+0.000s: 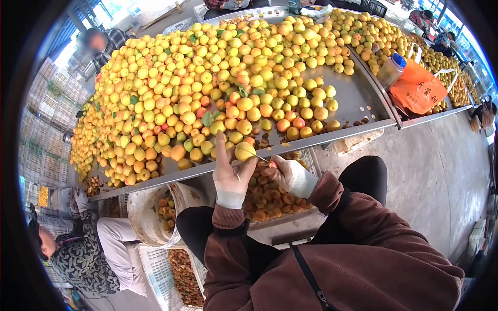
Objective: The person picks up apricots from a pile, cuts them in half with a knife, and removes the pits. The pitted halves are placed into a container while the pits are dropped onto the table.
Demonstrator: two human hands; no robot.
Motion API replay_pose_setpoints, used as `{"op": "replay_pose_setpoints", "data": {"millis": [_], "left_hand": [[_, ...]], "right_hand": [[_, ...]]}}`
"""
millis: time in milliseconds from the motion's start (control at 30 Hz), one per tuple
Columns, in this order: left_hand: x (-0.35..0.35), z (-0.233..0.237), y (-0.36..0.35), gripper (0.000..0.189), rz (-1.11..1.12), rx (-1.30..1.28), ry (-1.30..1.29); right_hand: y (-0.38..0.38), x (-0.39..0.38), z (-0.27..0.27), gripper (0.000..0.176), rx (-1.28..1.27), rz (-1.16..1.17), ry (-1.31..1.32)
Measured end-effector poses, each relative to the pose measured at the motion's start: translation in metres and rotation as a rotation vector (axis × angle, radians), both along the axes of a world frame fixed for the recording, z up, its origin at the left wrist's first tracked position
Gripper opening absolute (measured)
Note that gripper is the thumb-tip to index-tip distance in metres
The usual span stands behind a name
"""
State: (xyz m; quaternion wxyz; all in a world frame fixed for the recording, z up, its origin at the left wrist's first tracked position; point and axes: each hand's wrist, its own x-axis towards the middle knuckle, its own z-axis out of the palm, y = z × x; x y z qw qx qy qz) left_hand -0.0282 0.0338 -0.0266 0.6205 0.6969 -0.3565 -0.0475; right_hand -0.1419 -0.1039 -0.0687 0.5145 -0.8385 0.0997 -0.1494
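Observation:
My left hand [231,173], in a pale glove, holds a yellow apricot [245,151] between thumb and fingers, with the index finger pointing up. My right hand [291,175], gloved too, is closed round the red handle of a small knife [272,164]. Its thin blade reaches across to the apricot in my left hand. Both hands are at the front edge of a metal table [358,96] heaped with whole apricots [171,93], some with green leaves among them. Below my hands, halved apricots [270,199] fill a crate between my knees.
A white bucket [145,217] with apricot pieces stands left of my knee, above a white crate [155,269] of apricot pits. A person [85,254] sits at the left. On the right, an orange bag [419,90] and a blue-lidded plastic jar [390,70] rest on the adjoining table.

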Motion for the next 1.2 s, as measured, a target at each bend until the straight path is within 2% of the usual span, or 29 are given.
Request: {"op": "replay_pose_setpoints", "data": {"millis": [133, 200, 233, 267, 300, 333, 400, 433, 467, 500, 533, 567, 600, 667, 700, 733, 867, 933, 967, 1000, 1067, 1100, 1133, 1167, 1200], "left_hand": [[-0.002, -0.004, 0.002, 0.086, 0.026, 0.019, -0.001], [-0.002, -0.013, -0.001, 0.076, -0.016, -0.166, 0.287], [-0.002, -0.016, -0.006, 0.076, -0.019, -0.169, 0.276], [-0.003, -0.017, -0.013, 0.067, -0.032, -0.292, 0.413], [-0.005, -0.020, -0.018, 0.058, -0.046, -0.415, 0.560], [-0.003, -0.023, -0.017, 0.058, -0.055, -0.415, 0.557], [-0.006, -0.030, -0.016, 0.041, -0.280, -0.440, 0.987], [-0.013, -0.023, -0.022, 0.036, -0.238, -0.349, 0.976], [-0.013, -0.044, -0.029, 0.036, -0.247, -0.343, 0.974], [-0.007, -0.082, -0.037, 0.036, -0.190, -0.262, 0.777], [-0.010, -0.074, -0.046, 0.035, -0.134, -0.188, 0.575], [-0.024, -0.066, -0.043, 0.033, 0.023, -0.010, 0.163], [-0.028, -0.070, -0.050, 0.030, 0.060, -0.186, 0.448], [-0.038, -0.031, -0.044, 0.026, 0.179, 0.053, 0.092], [-0.038, -0.030, -0.046, 0.025, 0.223, 0.019, 0.102], [-0.040, -0.028, -0.047, 0.025, 0.223, 0.005, 0.094], [-0.048, -0.031, -0.050, 0.022, 0.235, -0.060, 0.190], [-0.045, -0.050, -0.050, 0.021, 0.307, 0.043, -0.016], [-0.041, -0.058, -0.047, 0.021, 0.176, -0.063, 0.286], [-0.037, -0.069, -0.044, 0.021, 0.174, -0.065, 0.286], [-0.032, -0.091, -0.040, 0.025, 0.103, -0.171, 0.658], [-0.033, -0.096, -0.041, 0.033, 0.050, -0.325, 0.924], [-0.032, -0.107, -0.037, 0.033, 0.055, -0.327, 0.928], [-0.030, -0.122, -0.032, 0.036, -0.061, -0.400, 1.241], [-0.030, -0.122, -0.029, 0.039, -0.186, -0.473, 1.552]], "right_hand": [[0.002, -0.004, 0.017, 0.028, 0.011, 0.023, 0.061], [0.002, -0.003, 0.013, 0.027, 0.006, 0.030, 0.045], [0.000, 0.000, 0.011, 0.026, -0.004, 0.036, 0.026], [-0.002, 0.006, 0.003, 0.026, -0.005, 0.029, 0.012], [-0.005, 0.011, -0.009, 0.025, 0.140, -0.048, -0.100], [-0.002, 0.016, 0.013, 0.025, 0.285, -0.124, -0.213], [-0.015, 0.006, 0.041, 0.025, 0.251, -0.190, -0.143], [-0.019, 0.008, 0.038, 0.025, 0.167, -0.205, -0.204], [-0.019, 0.012, 0.035, 0.024, 0.085, -0.222, -0.268], [-0.016, 0.013, 0.044, 0.024, -0.058, -0.243, -0.276], [-0.011, 0.014, 0.054, 0.024, -0.205, -0.264, -0.286], [-0.006, 0.017, 0.046, 0.024, -0.142, -0.323, -0.261], [-0.004, 0.020, 0.040, 0.026, -0.130, -0.367, -0.266], [0.002, 0.030, 0.023, 0.027, -0.040, -0.447, -0.215], [0.004, 0.034, 0.017, 0.026, 0.059, -0.415, -0.255], [0.009, 0.038, 0.021, 0.025, 0.171, -0.518, -0.172], [0.010, 0.037, 0.021, 0.020, 0.081, -0.529, -0.214], [0.012, 0.034, 0.026, 0.018, 0.050, -0.514, -0.232], [0.014, 0.031, 0.030, 0.017, -0.006, -0.485, -0.204], [0.015, 0.029, 0.032, 0.017, -0.062, -0.458, -0.172], [0.016, 0.028, 0.025, 0.016, -0.078, -0.443, -0.146], [0.016, 0.026, 0.024, 0.016, -0.150, -0.415, -0.195], [0.016, 0.024, 0.022, 0.015, -0.221, -0.384, -0.241], [0.013, 0.021, 0.018, 0.017, -0.346, -0.304, -0.254], [0.012, 0.019, 0.017, 0.017, -0.347, -0.300, -0.247]]}}
